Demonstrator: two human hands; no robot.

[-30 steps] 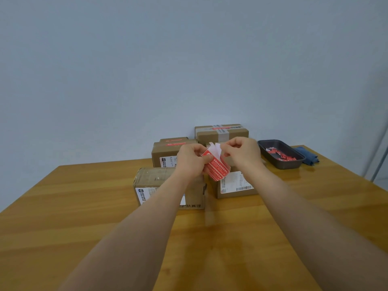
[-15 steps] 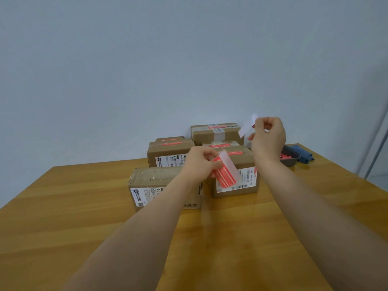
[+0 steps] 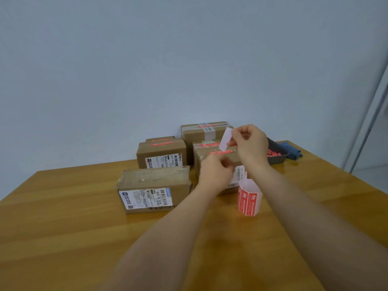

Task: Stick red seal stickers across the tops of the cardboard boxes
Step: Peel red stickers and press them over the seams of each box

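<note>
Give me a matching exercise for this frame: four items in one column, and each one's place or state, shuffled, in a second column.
Items:
1. white backing strip
2. red seal sticker sheet
3. dark tray
4. blue cloth

Places or states:
A. curled, on the table in front of the boxes
B. far right, beyond the tray
C. pinched in the right hand
D. behind the right hand, holding red pieces

Pairs: 1-C, 2-A, 3-D, 4-B

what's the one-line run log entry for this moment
right hand: pinches white backing strip | left hand: blurred, grip unclear | red seal sticker sheet: curled on wooden table
</note>
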